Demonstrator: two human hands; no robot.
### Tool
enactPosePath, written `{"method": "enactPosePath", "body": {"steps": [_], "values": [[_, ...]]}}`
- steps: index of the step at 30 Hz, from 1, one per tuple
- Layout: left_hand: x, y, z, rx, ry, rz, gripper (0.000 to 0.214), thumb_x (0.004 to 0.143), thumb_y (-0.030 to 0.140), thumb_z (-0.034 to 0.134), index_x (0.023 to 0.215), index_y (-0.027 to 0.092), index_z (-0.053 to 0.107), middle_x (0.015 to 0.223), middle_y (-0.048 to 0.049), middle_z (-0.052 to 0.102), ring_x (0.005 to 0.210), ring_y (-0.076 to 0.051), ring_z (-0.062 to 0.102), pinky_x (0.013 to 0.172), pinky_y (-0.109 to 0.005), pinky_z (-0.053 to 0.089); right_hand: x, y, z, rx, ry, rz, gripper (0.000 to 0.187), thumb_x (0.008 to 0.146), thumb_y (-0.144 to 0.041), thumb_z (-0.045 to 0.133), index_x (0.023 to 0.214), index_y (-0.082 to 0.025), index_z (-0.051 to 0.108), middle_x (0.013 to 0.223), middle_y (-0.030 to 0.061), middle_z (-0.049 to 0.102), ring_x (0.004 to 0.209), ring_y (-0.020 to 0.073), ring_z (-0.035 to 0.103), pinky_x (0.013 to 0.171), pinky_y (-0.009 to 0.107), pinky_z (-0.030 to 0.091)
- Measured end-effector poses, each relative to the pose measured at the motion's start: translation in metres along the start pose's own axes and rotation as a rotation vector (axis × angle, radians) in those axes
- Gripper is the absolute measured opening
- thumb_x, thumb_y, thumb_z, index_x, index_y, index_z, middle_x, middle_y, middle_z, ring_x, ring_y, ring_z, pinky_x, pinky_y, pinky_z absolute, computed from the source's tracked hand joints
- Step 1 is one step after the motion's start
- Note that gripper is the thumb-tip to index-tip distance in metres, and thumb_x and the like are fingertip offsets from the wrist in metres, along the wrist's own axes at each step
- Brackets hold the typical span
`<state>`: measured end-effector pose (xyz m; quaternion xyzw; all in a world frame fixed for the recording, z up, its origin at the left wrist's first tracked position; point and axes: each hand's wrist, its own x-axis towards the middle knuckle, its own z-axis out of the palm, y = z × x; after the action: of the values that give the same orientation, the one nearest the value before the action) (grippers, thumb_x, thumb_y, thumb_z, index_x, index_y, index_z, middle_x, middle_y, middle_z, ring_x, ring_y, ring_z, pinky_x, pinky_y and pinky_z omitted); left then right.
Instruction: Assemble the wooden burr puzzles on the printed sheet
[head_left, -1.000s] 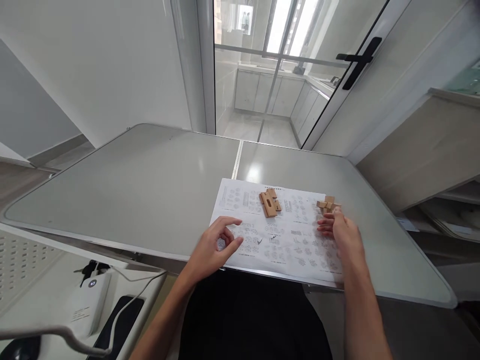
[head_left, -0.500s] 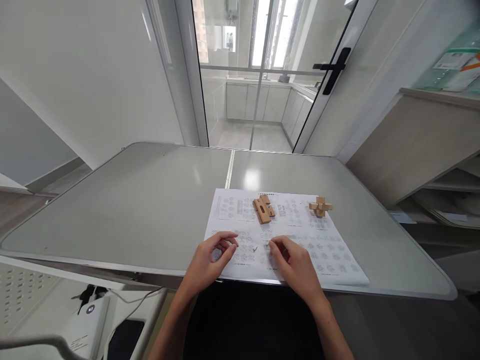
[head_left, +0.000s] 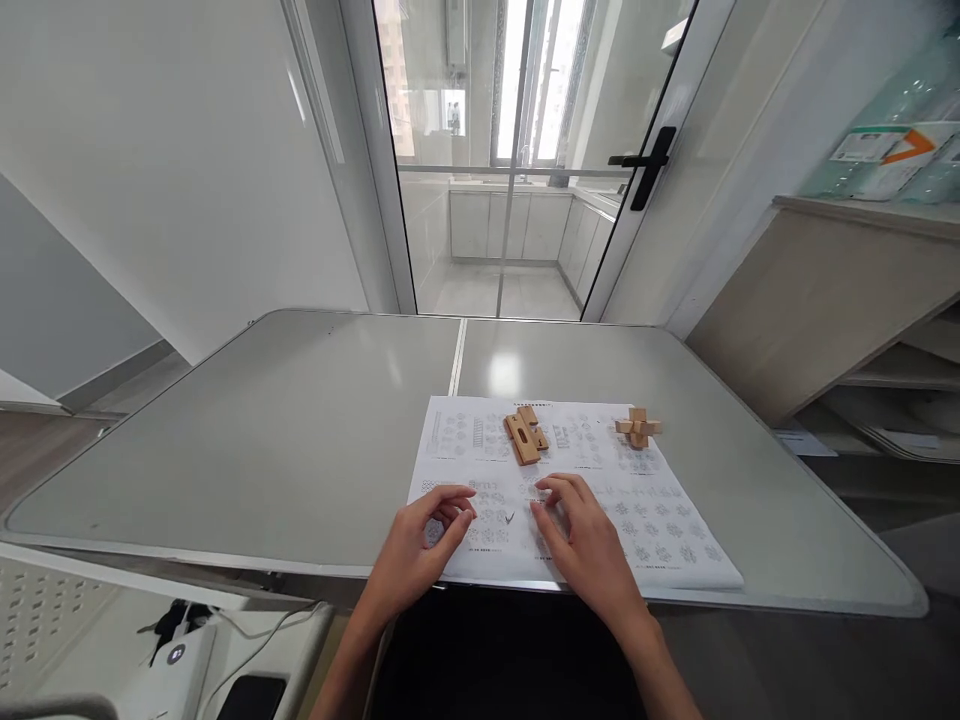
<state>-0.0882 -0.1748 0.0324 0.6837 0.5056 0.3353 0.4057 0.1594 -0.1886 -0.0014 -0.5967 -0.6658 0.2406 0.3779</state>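
Note:
A printed sheet [head_left: 465,562] covered in small diagrams lies at the table's near edge. Over its left side, my left hand [head_left: 427,530] rests with curved fingers and the thumb apart, holding nothing visible. My right hand [head_left: 581,530] is above the sheet's middle, thumb and fingers spread with no object between them. Between the hands lies a tiny dark V-shaped mark or scrap [head_left: 509,518], too small to identify. Beyond them, notched wooden puzzle pieces [head_left: 525,436] lie together on the sheet. An assembled wooden cross-shaped burr puzzle [head_left: 638,428] stands near its far right corner.
The grey table [head_left: 300,430] has a seam down its middle. Behind it is a glass door [head_left: 510,230] with a black handle. Shelves [head_left: 847,300] with bottles on top stand at right. At lower left, a white surface carries a phone [head_left: 253,698], keys and a cable.
My right hand has opened from a pinch, its thumb and fingers now apart. My left hand keeps its pose. The view has tilted up slightly, so everything sits lower.

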Motion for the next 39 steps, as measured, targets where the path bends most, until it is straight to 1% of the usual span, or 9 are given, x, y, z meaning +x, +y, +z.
{"method": "enactPosePath", "body": {"steps": [3,6,11,14,21,26,29,34,39], "values": [[0.0,-0.001,0.0,0.006,0.006,0.008,0.03,0.102,0.045,0.061,0.121,0.023,0.071,0.106,-0.0053,0.079,0.093,-0.021,0.073,0.09,-0.035,0.059,0.008,-0.004,0.011,-0.059,0.052,0.006,0.035,0.107,-0.043,0.049,0.135,-0.026,0.059,0.147,0.0143,0.054,0.127,0.0336,0.064,0.094,0.049,0.063],[0.001,0.0,0.0,0.011,0.005,0.021,0.03,0.102,0.044,0.061,0.121,0.023,0.071,0.106,-0.0053,0.079,0.094,-0.021,0.073,0.093,-0.035,0.059,0.023,-0.006,0.022,-0.135,0.074,-0.037,0.048,0.105,-0.042,0.052,0.15,-0.025,0.051,0.162,0.0166,0.041,0.148,0.0387,0.047,0.114,0.059,0.051],[0.0,0.0,0.0,0.021,0.004,0.01,0.031,0.102,0.045,0.06,0.122,0.023,0.071,0.106,-0.0058,0.079,0.093,-0.021,0.073,0.094,-0.037,0.058,0.051,-0.005,0.038,-0.27,0.031,-0.035,0.072,0.104,-0.045,0.056,0.169,-0.03,0.031,0.177,0.0152,0.024,0.162,0.0457,0.023,0.121,0.07,0.036],[0.001,0.0,0.0,0.034,0.012,0.002,0.032,0.102,0.046,0.06,0.122,0.023,0.071,0.106,-0.0062,0.079,0.094,-0.021,0.073,0.094,-0.037,0.059,0.061,-0.004,0.043,-0.319,-0.043,-0.003,0.076,0.104,-0.045,0.056,0.171,-0.024,0.028,0.178,0.0164,0.024,0.164,0.0444,0.019,0.126,0.068,0.029],[0.001,0.001,-0.001,0.049,0.012,-0.007,0.034,0.102,0.05,0.06,0.121,0.024,0.072,0.106,-0.0062,0.079,0.096,-0.022,0.073,0.094,-0.038,0.059,0.046,-0.004,0.038,-0.355,-0.136,-0.089,0.071,0.106,-0.041,0.055,0.171,-0.022,0.034,0.178,0.0129,0.028,0.166,0.0343,0.021,0.132,0.058,0.025],[0.001,-0.001,-0.002,0.055,0.016,0.002,0.035,0.102,0.051,0.061,0.123,0.025,0.072,0.108,-0.0057,0.079,0.097,-0.023,0.074,0.094,-0.036,0.059,0.019,-0.012,0.03,-0.239,-0.167,-0.245,0.066,0.109,-0.039,0.054,0.171,-0.034,0.032,0.178,0.0035,0.03,0.165,0.0299,0.025,0.132,0.057,0.03],[0.002,-0.001,-0.003,0.038,0.015,0.01,0.035,0.101,0.051,0.062,0.121,0.025,0.073,0.106,-0.0056,0.079,0.097,-0.023,0.074,0.094,-0.036,0.06,0.009,-0.017,0.025,-0.132,-0.191,-0.295,0.061,0.108,-0.032,0.056,0.167,-0.04,0.04,0.172,0.0007,0.042,0.162,0.0297,0.035,0.13,0.058,0.034],[0.003,0.001,-0.002,0.023,0.031,0.044,0.033,0.101,0.05,0.062,0.119,0.024,0.073,0.105,-0.0054,0.078,0.093,-0.022,0.073,0.091,-0.036,0.06,0.006,-0.021,0.017,0.084,-0.2,-0.289,0.032,0.103,-0.023,0.063,0.133,-0.031,0.07,0.149,0.0052,0.068,0.151,0.0303,0.052,0.123,0.056,0.046],[0.003,0.0,-0.001,0.131,0.142,0.085,0.029,0.1,0.047,0.064,0.114,0.024,0.074,0.1,-0.006,0.073,0.083,-0.021,0.065,0.083,-0.036,0.058,0.005,-0.027,0.01,0.221,-0.237,-0.274,0.015,0.1,-0.016,0.064,0.107,-0.028,0.07,0.136,0.0048,0.075,0.144,0.0291,0.059,0.117,0.052,0.053]]}}
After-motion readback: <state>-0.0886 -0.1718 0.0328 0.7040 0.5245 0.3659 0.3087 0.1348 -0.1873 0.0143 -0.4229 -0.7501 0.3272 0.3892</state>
